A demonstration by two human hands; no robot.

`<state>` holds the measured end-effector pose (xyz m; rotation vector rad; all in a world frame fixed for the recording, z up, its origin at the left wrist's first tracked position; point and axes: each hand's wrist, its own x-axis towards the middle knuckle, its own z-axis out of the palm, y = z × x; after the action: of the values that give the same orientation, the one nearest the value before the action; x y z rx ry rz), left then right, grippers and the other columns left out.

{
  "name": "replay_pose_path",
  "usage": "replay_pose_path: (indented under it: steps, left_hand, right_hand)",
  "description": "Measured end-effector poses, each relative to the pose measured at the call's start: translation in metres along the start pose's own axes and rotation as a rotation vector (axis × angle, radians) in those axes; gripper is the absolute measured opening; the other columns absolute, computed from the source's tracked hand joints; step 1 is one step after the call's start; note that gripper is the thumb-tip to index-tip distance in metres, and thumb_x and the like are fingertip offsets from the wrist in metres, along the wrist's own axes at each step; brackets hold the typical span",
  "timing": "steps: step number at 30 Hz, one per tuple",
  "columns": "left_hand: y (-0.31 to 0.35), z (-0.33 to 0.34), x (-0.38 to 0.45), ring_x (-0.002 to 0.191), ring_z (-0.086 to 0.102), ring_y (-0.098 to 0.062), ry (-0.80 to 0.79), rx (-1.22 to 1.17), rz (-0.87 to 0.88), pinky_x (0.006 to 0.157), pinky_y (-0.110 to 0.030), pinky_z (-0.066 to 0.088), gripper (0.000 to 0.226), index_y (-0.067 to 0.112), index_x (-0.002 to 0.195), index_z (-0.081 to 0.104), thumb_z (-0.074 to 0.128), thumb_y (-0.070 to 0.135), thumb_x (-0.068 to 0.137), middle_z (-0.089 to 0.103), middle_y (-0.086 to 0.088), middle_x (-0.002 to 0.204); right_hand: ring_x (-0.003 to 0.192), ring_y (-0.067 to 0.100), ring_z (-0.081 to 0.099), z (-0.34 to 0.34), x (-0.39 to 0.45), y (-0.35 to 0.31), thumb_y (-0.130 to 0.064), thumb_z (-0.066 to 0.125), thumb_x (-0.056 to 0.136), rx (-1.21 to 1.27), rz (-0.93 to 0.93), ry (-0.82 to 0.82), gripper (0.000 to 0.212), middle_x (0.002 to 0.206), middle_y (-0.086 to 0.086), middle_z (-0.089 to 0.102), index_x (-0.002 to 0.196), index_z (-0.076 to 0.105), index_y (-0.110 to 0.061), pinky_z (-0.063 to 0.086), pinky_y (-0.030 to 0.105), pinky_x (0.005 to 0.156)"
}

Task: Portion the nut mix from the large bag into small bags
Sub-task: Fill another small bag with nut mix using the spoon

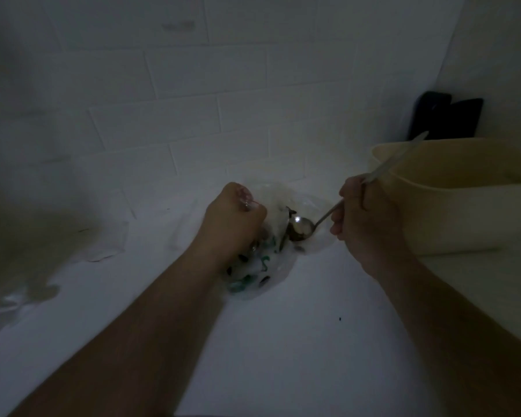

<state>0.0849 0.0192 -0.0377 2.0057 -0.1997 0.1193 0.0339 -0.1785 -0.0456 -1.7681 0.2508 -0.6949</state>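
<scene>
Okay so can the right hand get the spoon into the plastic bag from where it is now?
Probably yes. The right hand grips the spoon, and the bowl already sits at the mouth of the plastic bag, which the left hand holds up. Nothing visible lies between them, though the dim light hides the bag's opening.

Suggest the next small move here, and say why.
Probably lift the spoon out of the plastic bag. Its bowl already sits inside the bag's opening with dark pieces under it, the right hand grips the handle, and the left hand bunches the bag's edge, holding it open.
</scene>
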Motion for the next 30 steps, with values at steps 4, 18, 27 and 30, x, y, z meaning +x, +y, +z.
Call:
replay_pose_path:
  steps: [4,18,27,30]
  left_hand:
    - [0.002,-0.012,-0.004,0.070,0.068,-0.012,-0.066,0.183,0.050,0.056,-0.029,0.054,0.015,0.027,0.099,0.058,0.069,0.029,0.089,0.068,0.005,0.089]
    - [-0.005,-0.018,-0.005,0.088,0.070,0.002,-0.176,0.162,0.086,0.085,-0.026,0.060,0.052,0.033,0.115,0.072,0.091,0.046,0.069,0.074,0.017,0.098]
    - [-0.008,-0.017,-0.004,0.085,0.070,-0.005,-0.136,0.197,0.134,0.085,-0.036,0.060,0.041,0.032,0.100,0.074,0.089,0.054,0.069,0.075,0.012,0.091]
    - [-0.008,-0.019,-0.004,0.087,0.068,-0.001,-0.123,0.181,0.134,0.084,-0.030,0.058,0.039,0.031,0.100,0.075,0.089,0.052,0.070,0.075,0.014,0.093]
  right_hand:
    - [0.048,0.009,0.052,-0.005,0.005,-0.001,-0.033,0.038,0.112,0.100,-0.023,0.073,0.029,0.068,0.008,0.054,0.089,0.050,-0.019,0.041,0.018,0.041]
    - [0.052,0.013,0.063,-0.016,-0.009,-0.068,-0.035,0.038,0.112,-0.029,-0.359,0.055,0.028,0.067,0.002,0.062,0.088,0.052,-0.030,0.049,0.026,0.049]
    - [0.065,-0.008,0.046,0.010,-0.028,-0.091,-0.036,0.039,0.107,-0.574,-0.772,-0.247,0.027,0.072,-0.021,0.042,0.102,0.060,-0.019,0.033,0.003,0.065]
    - [0.063,-0.003,0.044,0.012,-0.031,-0.090,-0.038,0.038,0.104,-0.616,-0.818,-0.247,0.034,0.078,-0.012,0.045,0.104,0.064,-0.015,0.029,0.007,0.064]
